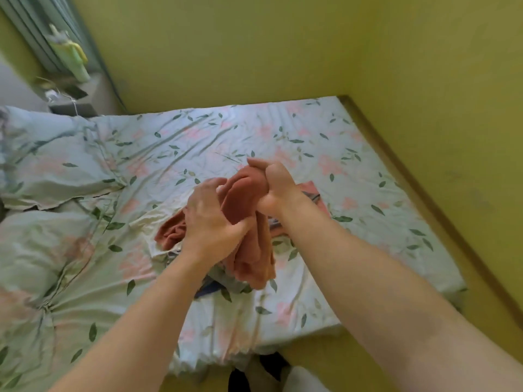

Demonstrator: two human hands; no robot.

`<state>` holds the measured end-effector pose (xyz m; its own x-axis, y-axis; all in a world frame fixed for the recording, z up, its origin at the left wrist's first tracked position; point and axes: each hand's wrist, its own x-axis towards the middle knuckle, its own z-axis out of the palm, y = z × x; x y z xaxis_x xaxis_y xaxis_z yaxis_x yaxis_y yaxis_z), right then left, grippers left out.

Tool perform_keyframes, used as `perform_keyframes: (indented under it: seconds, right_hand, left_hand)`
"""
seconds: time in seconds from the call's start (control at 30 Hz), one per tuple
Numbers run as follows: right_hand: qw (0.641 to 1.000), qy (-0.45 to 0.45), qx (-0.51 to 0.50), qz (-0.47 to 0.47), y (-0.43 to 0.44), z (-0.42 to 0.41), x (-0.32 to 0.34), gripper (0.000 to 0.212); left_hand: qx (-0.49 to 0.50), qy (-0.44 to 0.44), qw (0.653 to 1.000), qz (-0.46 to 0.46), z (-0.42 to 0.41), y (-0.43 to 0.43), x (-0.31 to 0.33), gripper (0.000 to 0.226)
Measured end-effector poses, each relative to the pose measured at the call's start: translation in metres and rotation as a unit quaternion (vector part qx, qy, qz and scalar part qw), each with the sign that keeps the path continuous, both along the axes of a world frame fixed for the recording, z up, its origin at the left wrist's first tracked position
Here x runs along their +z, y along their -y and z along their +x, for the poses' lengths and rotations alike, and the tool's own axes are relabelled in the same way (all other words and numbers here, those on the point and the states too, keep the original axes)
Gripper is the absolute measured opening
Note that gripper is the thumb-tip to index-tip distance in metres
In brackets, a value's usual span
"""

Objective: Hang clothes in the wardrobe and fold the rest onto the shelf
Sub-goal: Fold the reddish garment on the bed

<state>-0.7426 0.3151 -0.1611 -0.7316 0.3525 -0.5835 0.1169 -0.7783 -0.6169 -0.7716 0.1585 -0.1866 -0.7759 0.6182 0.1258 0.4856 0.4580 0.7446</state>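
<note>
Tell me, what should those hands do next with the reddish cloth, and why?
Probably draw the hands apart to spread the cloth open. It is bunched up between the left hand and right hand, which both grip it above the bed. Until it is spread out, it is hard to tell whether it should be hung or folded.

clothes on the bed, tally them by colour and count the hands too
rust cloth: 1, as far as shows, gripped by both hands
pink cloth: 1
dark blue cloth: 1
hands: 2, left hand and right hand
total: 5
</note>
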Motion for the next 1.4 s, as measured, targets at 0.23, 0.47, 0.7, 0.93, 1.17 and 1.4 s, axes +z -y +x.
perform_keyframes:
  seconds: [0.23, 0.47, 0.7, 0.93, 1.17, 1.4]
  right_hand:
    - [0.991, -0.079, 0.014, 0.104, 0.033, 0.035, 0.073, 0.01]
    - [0.925, -0.01, 0.1, 0.366, 0.007, 0.15, 0.091, 0.077]
    - [0.727, 0.098, 0.121, 0.668, 0.009, 0.221, 0.045, 0.106]
    - [0.787, 0.191, -0.045, 0.585, -0.038, 0.264, 0.069, 0.019]
    - [0.779, 0.101, -0.205, 0.584, -0.058, 0.275, 0.127, 0.022]
    - [0.707, 0.077, -0.243, 0.659, -0.063, 0.26, 0.174, 0.019]
  left_hand:
    - [0.039, 0.076, 0.994, 0.073, 0.022, -0.011, 0.03, 0.042]
    - [0.129, 0.12, 0.973, 0.15, 0.047, -0.048, 0.09, 0.026]
    - [0.113, 0.279, 0.9, 0.314, 0.08, -0.099, 0.163, 0.03]
    - [0.075, 0.337, 0.858, 0.38, 0.103, -0.119, 0.199, 0.019]
    - [0.065, 0.278, 0.928, 0.242, 0.108, -0.124, 0.19, 0.096]
    - [-0.398, 0.036, 0.914, 0.068, 0.141, -0.113, 0.186, 0.134]
